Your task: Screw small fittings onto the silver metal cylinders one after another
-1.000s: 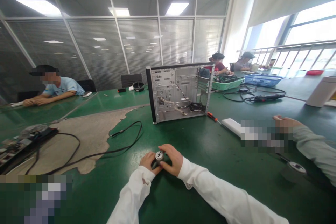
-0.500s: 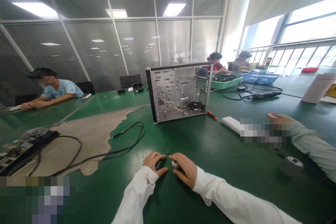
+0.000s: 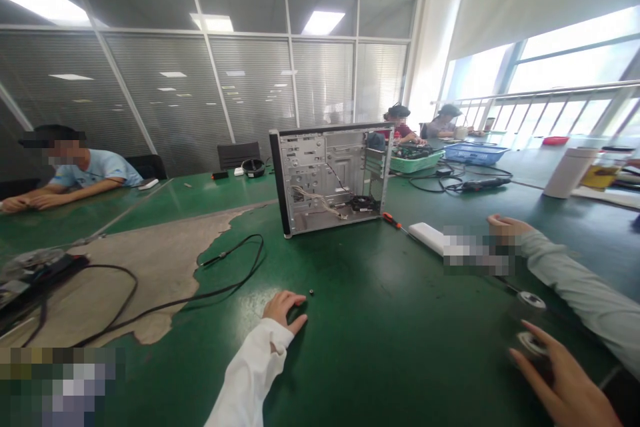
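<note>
My left hand (image 3: 284,310) rests on the green table, thumb and fingers apart, holding nothing. Just beyond its fingertips lies a tiny dark part (image 3: 311,292), perhaps a screw, too small to make out. At the lower right my right hand (image 3: 567,373) has thumb and fingers around a small round silver-topped object (image 3: 533,344), whose kind I cannot make out. Close behind it stands another round silver-topped object (image 3: 531,301). An open computer case (image 3: 333,177) stands upright farther back, with loose cables and a black fan (image 3: 364,203) inside.
A screwdriver (image 3: 391,220) and a white bar-shaped object (image 3: 425,235) lie right of the case. Another person's hand (image 3: 507,228) rests at the right. Black cable (image 3: 235,288) crosses the left side. Baskets (image 3: 475,154) and a bottle (image 3: 570,172) stand farther back.
My right hand has moved far right with the round silver-topped object, away from my left hand. My left hand stays by the tiny part. The view has turned slightly right.
</note>
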Demonstrator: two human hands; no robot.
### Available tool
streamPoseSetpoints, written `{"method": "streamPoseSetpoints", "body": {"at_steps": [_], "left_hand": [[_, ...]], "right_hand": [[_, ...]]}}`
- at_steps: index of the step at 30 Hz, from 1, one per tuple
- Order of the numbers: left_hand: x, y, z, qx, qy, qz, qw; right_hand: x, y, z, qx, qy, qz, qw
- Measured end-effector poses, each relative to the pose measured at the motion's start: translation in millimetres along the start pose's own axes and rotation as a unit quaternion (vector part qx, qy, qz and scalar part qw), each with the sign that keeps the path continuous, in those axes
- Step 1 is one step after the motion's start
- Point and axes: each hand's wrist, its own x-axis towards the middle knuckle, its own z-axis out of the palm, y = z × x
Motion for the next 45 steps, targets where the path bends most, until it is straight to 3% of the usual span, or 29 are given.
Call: {"method": "streamPoseSetpoints", "body": {"at_steps": [3, 8, 12, 16, 19, 21, 22, 23, 25, 27, 29, 33, 36, 39, 42, 45], "left_hand": [[0.0, -0.4, 0.5, 0.003, 0.003, 0.003, 1.0], [-0.9, -0.6, 0.5, 0.006, 0.006, 0.002, 1.0], [-0.9, -1.8, 0.7, 0.003, 0.006, 0.009, 1.0], [-0.6, -3.9, 2.3, 0.001, 0.009, 0.016, 1.0], [-0.6, -5.2, 3.8, -0.001, 0.007, 0.018, 1.0], [-0.7, -5.8, 4.7, -0.005, 0.006, 0.019, 1.0], [-0.7, -6.1, 5.2, -0.006, 0.007, 0.019, 1.0], [-0.7, -6.4, 5.6, -0.007, 0.009, 0.017, 1.0], [-0.6, -7.2, 6.5, -0.008, 0.014, 0.013, 1.0], [-0.5, -8.2, 7.4, -0.008, 0.017, 0.014, 1.0], [-0.3, -9.1, 8.1, -0.01, 0.02, 0.018, 1.0], [0.2, -9.9, 9.4, -0.01, 0.024, 0.023, 0.999], [0.5, -10.3, 10.5, -0.005, 0.029, 0.02, 0.999], [0.8, -10.5, 11.0, 0.001, 0.027, 0.017, 0.999], [1.0, -9.9, 10.3, -0.006, 0.024, 0.021, 0.999], [0.9, -8.8, 8.6, -0.018, 0.025, 0.018, 0.999]], "right_hand": [[4.6, 29.1, -4.4, -0.043, 0.038, 0.012, 0.998], [25.8, 48.6, 0.9, -0.065, 0.047, 0.037, 0.996], [48.5, 57.7, 7.3, -0.048, 0.034, 0.071, 0.996], [57.6, 49.1, 4.1, -0.072, 0.041, 0.043, 0.996], [49.5, 20.3, -5.0, -0.148, 0.139, 0.021, 0.979], [40.7, -13.2, -9.8, -0.157, 0.202, -0.02, 0.967], [36.3, -34.4, -10.4, -0.134, 0.205, -0.061, 0.968], [32.3, -58.1, -9.3, -0.099, 0.179, -0.117, 0.972], [26.6, -110.5, -1.6, -0.007, 0.058, -0.221, 0.974], [25.6, -163.5, 11.9, 0.041, -0.081, -0.253, 0.963], [29.9, -210.3, 27.9, 0.06, -0.175, -0.288, 0.94], [47.1, -276.9, 61.7, 0.073, -0.227, -0.354, 0.904], [56.4, -306.1, 87.9, 0.085, -0.214, -0.377, 0.897], [60.0, -318.5, 109.5, 0.116, -0.196, -0.385, 0.894], [60.7, -313.7, 117.4, 0.133, -0.19, -0.403, 0.885], [58.4, -295.3, 106.8, 0.127, -0.192, -0.42, 0.878]]}}
